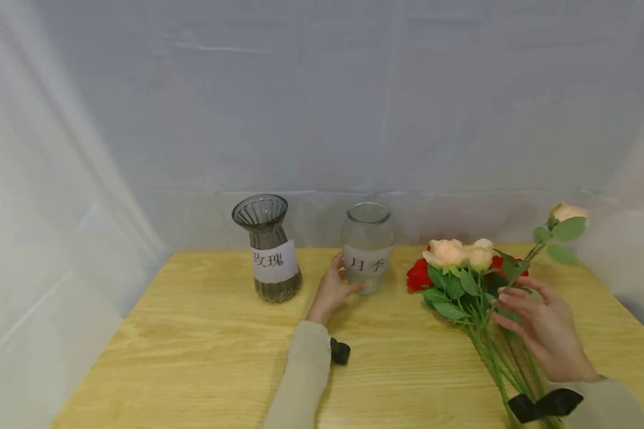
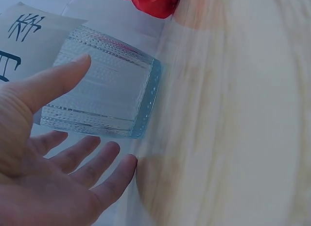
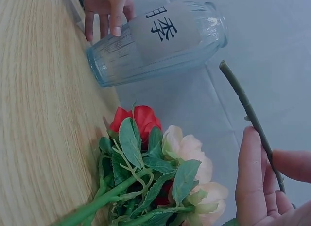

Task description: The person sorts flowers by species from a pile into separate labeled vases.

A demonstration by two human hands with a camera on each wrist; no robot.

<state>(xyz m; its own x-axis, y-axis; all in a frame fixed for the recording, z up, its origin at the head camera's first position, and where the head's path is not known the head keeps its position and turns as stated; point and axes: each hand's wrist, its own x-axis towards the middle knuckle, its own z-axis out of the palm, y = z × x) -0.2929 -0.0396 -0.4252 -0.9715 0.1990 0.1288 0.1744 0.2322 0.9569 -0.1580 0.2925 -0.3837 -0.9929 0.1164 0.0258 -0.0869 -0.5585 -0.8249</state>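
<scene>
The left hand (image 1: 333,292) is at the lower part of a clear glass vase (image 1: 366,238), its thumb in front and its fingers spread along the far side, loosely extended rather than curled in; whether the fingertips touch the glass, I cannot tell; the vase stands upright beside this hand, its paper label (image 1: 368,260) above the thumb.

The right hand (image 1: 544,325), well apart from the left, pinches the stem (image 3: 250,109) of a single peach flower (image 1: 569,211) between thumb and fingers; the bloom rises above and to the right of that hand, while the bare cut end points past the fingertips toward the left hand's side.

Between the hands, nearer the right, lie more peach flowers (image 1: 480,256) and red flowers (image 1: 420,276), bunched on the wooden table (image 1: 220,351), their green stems (image 1: 496,363) running down beside the right hand; to the left of the left hand stands a dark ribbed vase (image 1: 268,237), also labelled; a pale sheet (image 1: 343,119) hangs beyond both hands.
</scene>
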